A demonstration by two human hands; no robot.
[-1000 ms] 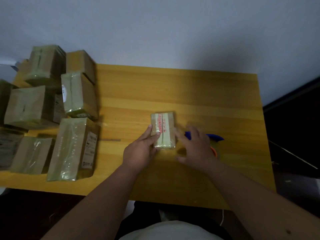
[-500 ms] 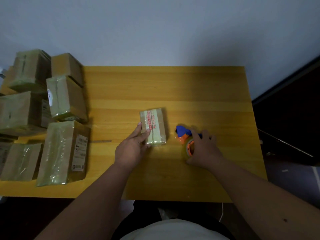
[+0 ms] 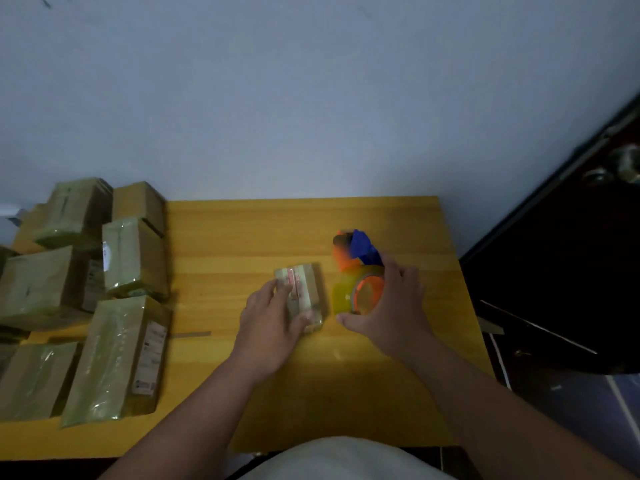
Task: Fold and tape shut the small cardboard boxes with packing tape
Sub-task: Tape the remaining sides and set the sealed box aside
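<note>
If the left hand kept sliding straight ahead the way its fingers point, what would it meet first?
Judging roughly, the left hand already rests on the small box; beyond it lies only bare table, then the wall.

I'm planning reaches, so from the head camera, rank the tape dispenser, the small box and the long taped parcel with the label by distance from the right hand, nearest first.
1. tape dispenser, in the right hand.
2. small box, just left, under the left hand.
3. long taped parcel, far left.
</note>
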